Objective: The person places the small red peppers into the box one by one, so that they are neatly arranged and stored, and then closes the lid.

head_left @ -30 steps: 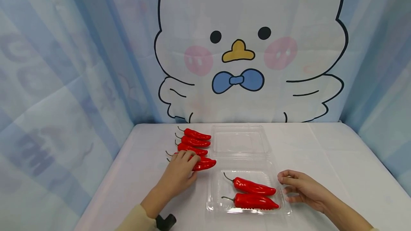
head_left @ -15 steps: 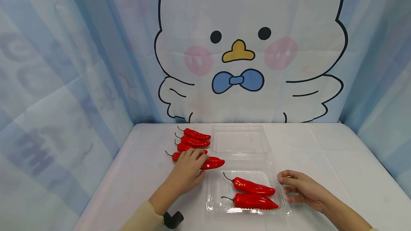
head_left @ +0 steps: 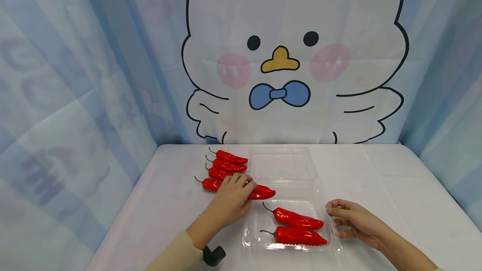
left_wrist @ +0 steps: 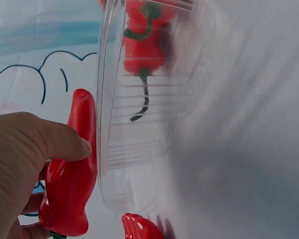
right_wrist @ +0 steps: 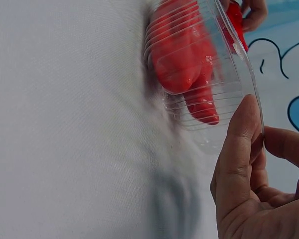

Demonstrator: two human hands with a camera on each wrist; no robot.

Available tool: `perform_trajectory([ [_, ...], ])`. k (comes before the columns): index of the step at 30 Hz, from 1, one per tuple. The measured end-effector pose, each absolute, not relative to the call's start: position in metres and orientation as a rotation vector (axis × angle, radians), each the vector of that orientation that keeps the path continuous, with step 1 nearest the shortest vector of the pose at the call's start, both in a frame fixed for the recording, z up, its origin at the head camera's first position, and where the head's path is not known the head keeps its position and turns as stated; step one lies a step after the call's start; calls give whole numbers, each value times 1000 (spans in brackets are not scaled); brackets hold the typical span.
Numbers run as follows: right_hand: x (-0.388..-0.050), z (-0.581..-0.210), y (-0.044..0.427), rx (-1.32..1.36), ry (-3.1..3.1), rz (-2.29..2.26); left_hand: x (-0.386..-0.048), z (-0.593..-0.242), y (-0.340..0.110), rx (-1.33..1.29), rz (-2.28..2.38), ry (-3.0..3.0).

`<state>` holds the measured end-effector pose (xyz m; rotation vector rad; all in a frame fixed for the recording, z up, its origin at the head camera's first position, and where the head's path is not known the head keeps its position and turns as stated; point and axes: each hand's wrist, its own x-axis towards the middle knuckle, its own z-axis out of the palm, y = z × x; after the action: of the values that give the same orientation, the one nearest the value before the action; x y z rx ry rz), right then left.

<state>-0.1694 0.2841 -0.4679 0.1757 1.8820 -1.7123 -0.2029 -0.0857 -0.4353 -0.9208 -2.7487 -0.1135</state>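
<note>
At the left of the surface (head_left: 177, 208), four red peppers (head_left: 228, 166) lie stacked in a row, the nearest just beside the left hand (head_left: 234, 195); a low wrist could nudge it out of line. The left fingers pinch the held pepper (head_left: 263, 193) between thumb and fingertips, its tip over the left part of the clear tray (head_left: 257, 221). Its skin looks glossy, so a light pinch might let it slip or turn, and carried low it could snag the rim. Behind, the lid (head_left: 280, 164) lies folded back. Inside the tray, two peppers (head_left: 298, 219) rest side by side; a careless drop could roll them. At the right, the right hand (head_left: 357, 223) pinches the rim; pulling or lifting there could probably tilt so flimsy a tray
</note>
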Motion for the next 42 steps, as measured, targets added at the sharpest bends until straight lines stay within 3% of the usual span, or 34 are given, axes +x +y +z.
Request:
perform_trajectory([
  [42,-169,-466,285,179,1871,-1716,-212,-434,-18,-1209,178,-2825],
])
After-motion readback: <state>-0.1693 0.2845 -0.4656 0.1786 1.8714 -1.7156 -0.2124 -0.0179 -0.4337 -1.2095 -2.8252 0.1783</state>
